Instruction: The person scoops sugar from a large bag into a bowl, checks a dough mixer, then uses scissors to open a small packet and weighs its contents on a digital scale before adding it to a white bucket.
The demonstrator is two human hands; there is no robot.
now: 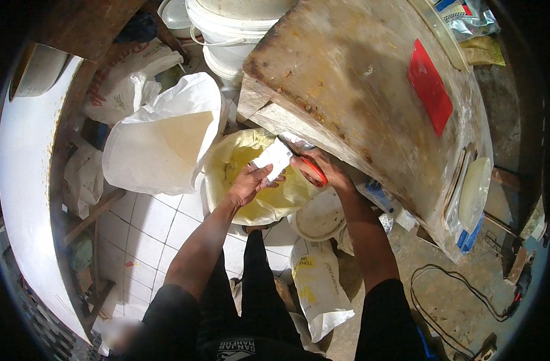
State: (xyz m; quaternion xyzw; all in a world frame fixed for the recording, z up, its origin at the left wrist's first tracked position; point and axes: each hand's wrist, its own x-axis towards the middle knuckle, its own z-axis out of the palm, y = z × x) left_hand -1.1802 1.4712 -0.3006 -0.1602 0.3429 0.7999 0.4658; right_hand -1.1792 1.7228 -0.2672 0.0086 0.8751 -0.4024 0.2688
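My left hand [250, 182] grips a white and silver packet [274, 158] above a container lined with pale yellow plastic [216, 198]. My right hand [322, 169] holds a pair of scissors with red handles [319, 175], whose dark blades lie at the packet's upper end. A silvery piece [297, 141] shows just beyond the blades; whether it is joined to the packet, I cannot tell. Yellow contents [243, 155] are visible inside the lined container under both hands.
A worn table [347, 90] with a red plastic sheet [430, 85] stands at the right. Left of the container is an open white sack [153, 153]. White buckets [238, 31] stand behind. A round lid or pail [320, 216] and a printed sack [317, 280] sit near my legs. Cables [464, 280] lie lower right.
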